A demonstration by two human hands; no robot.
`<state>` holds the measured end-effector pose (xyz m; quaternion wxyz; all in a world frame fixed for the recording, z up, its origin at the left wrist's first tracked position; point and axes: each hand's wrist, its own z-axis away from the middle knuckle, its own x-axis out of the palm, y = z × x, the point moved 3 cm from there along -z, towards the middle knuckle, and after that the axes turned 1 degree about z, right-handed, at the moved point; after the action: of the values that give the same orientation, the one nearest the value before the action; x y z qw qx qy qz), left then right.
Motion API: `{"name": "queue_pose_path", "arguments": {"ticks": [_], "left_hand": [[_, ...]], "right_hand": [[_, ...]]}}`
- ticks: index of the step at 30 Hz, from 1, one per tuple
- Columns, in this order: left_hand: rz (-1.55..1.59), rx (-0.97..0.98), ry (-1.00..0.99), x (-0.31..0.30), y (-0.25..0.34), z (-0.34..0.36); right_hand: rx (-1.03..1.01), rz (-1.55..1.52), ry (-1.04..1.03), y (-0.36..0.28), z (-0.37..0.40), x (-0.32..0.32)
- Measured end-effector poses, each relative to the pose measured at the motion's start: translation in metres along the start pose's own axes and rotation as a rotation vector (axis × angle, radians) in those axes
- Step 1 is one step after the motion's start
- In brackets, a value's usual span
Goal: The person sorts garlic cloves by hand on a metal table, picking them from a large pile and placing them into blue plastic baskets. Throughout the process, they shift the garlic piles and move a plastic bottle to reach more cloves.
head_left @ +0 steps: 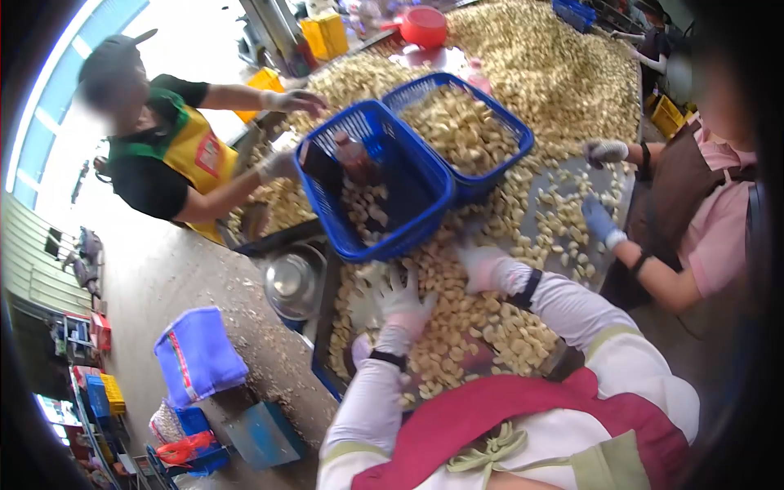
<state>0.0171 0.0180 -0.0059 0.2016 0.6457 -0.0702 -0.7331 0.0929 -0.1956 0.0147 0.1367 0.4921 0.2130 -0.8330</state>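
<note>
Pale, flat pieces [457,327] that look like peeled cloves or nuts cover the metal table in front of me. My left hand [402,300], in a whitish glove, lies on them with its fingers spread, just below the blue basket [433,192]. Farther right, my right hand [482,265] is among the pieces, its fingers smeared by motion. The near blue basket holds a few pieces and a dark reddish object [355,155]. Behind it, a second blue basket [527,135] is well filled with pieces [465,131].
A co-worker in a yellow apron [200,147] reaches toward the near basket from the left. Another in pink [719,220] has gloved hands over the table at right. A metal bowl [294,282] sits left of the table. A large heap [555,65] lies behind, near a red bowl [423,28].
</note>
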Motion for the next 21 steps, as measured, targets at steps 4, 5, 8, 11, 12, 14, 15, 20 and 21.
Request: {"name": "queue_pose_path", "arguments": {"ticks": [4, 5, 8, 11, 12, 14, 15, 20, 21], "left_hand": [[0.606, 0.292, -0.446, -0.011, -0.051, 0.055], [0.887, 0.04, -0.462, -0.004, -0.081, 0.063], [1.297, -0.697, -0.494, 0.022, -0.161, 0.088], [1.272, -0.893, -0.586, 0.007, -0.135, 0.1], [1.261, -0.716, -0.523, 0.007, -0.133, 0.098], [1.49, -0.909, -0.53, 0.013, -0.146, 0.092], [0.929, -0.401, -0.386, 0.013, -0.167, 0.087], [0.6, -0.112, -0.35, -0.002, -0.159, 0.096], [0.669, -0.161, -0.365, -0.003, -0.156, 0.097]], "right_hand": [[-0.29, -0.031, -0.311, -0.038, 0.055, 0.019], [-0.32, -0.037, -0.323, -0.05, 0.077, 0.009], [-0.346, -0.09, -0.374, -0.092, 0.091, 0.038], [-0.42, -0.223, -0.227, -0.15, 0.051, 0.095], [-0.48, -0.257, -0.244, -0.168, 0.054, 0.056], [-0.525, -0.418, -0.213, -0.189, 0.047, 0.042], [-0.554, -0.359, -0.106, -0.185, 0.044, 0.037], [-0.315, -0.172, 0.332, -0.027, 0.012, -0.002], [-0.081, -0.049, 0.181, 0.007, 0.028, -0.032]]}}
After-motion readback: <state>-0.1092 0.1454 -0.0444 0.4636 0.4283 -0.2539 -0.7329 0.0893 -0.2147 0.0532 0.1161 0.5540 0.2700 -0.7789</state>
